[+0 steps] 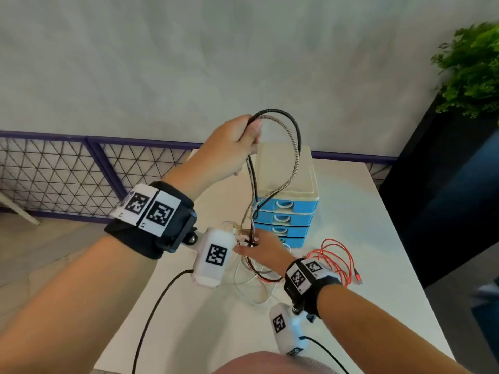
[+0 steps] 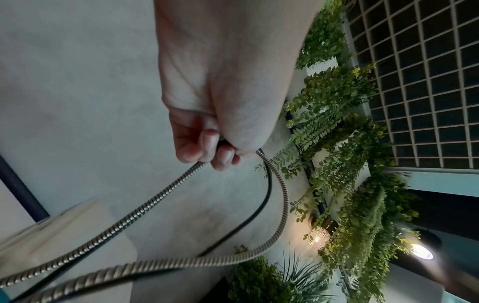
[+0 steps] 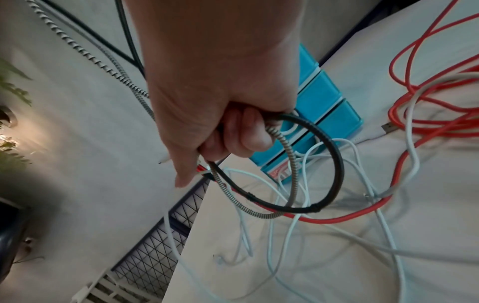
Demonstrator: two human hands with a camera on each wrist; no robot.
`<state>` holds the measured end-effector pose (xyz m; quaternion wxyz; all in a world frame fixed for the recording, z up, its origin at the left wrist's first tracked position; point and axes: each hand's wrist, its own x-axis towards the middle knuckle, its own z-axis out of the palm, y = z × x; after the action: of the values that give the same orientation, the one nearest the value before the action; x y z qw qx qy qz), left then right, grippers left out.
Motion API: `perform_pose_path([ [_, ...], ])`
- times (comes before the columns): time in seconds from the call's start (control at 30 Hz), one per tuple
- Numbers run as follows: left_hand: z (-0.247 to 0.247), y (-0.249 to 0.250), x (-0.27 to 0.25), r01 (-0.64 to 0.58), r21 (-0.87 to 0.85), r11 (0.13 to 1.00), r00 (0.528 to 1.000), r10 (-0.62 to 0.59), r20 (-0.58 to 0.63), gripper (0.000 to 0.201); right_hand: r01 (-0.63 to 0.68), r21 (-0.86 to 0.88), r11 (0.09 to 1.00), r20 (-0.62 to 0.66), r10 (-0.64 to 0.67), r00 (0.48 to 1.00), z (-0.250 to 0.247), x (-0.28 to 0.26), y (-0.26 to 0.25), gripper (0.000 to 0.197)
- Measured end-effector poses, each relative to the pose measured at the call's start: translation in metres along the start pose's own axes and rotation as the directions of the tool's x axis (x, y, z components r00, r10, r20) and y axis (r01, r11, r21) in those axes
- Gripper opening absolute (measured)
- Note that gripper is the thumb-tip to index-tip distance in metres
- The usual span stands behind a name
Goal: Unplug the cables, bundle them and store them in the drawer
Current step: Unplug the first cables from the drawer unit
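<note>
My left hand (image 1: 237, 141) is raised above the table and grips the top of a loop made of a black cable (image 1: 295, 122) and a silver braided cable (image 1: 293, 168); both show under its curled fingers (image 2: 223, 157). Lower down, my right hand (image 1: 259, 247) holds the bottom of the same loop, fingers (image 3: 249, 133) curled round the black cable (image 3: 334, 176) and the silver cable (image 3: 283, 151). A red cable (image 1: 340, 260) and white cables (image 3: 293, 231) lie tangled on the table. The small drawer unit (image 1: 286, 201), cream top and blue drawers, stands behind the hands with its drawers closed.
The white table (image 1: 364, 217) ends just left of my hands, with a purple-framed wire fence (image 1: 67, 174) beyond. A dark planter with green plants (image 1: 469, 76) stands at the right. A red USB plug (image 3: 388, 127) lies by the drawer unit.
</note>
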<state>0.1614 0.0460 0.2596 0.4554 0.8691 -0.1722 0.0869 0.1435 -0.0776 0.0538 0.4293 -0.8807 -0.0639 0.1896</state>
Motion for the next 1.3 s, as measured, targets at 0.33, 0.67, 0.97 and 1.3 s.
perform_pose_path([
  [0.33,-0.003,0.004,-0.001,-0.031,0.006,0.999,0.999,0.031,-0.027,0.031,0.03,-0.26,0.965,0.084,-0.008,0.996,-0.009,0.016,0.005,0.027],
  [0.67,-0.033,-0.03,0.007,-0.044,0.444,0.895,0.995,0.077,-0.056,0.031,0.022,-0.383,0.924,0.156,0.042,0.987,-0.055,0.013,0.02,0.058],
  [0.97,-0.03,-0.106,0.038,0.184,0.512,0.839,0.981,-0.191,-0.04,0.019,-0.069,0.027,0.997,-0.124,0.072,0.99,-0.132,-0.011,-0.006,0.031],
  [1.3,0.048,-0.139,-0.018,0.186,0.592,0.784,0.811,-0.462,0.358,0.034,0.001,0.441,0.898,-0.21,0.102,0.972,-0.136,-0.021,-0.019,0.024],
])
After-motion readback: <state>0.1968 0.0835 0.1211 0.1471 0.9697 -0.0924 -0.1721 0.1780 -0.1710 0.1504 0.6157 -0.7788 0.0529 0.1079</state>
